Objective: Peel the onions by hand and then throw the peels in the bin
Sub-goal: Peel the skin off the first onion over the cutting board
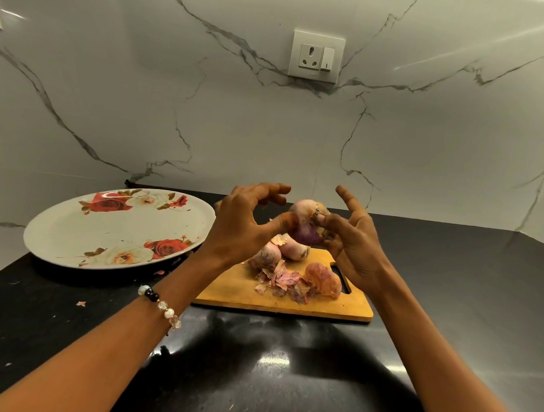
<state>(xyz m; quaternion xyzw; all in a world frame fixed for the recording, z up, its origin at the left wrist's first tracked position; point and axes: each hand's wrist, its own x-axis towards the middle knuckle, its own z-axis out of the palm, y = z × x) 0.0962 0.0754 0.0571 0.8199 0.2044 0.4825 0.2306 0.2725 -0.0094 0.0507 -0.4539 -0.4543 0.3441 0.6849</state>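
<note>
I hold a red onion (307,222) in the air above the wooden cutting board (237,288). My left hand (245,223) touches its left side with the thumb, the fingers arched over it. My right hand (353,239) pinches the onion at its top, thumb on the stem end, index finger pointing up. Two more onions (281,252) lie on the board below. A heap of loose pink peels (299,282) lies on the board's right half.
A large white plate with red roses (119,228) sits to the left on the black counter (258,375). A few peel scraps (81,303) lie on the counter. A marble wall with a socket (316,55) stands behind. No bin is in view.
</note>
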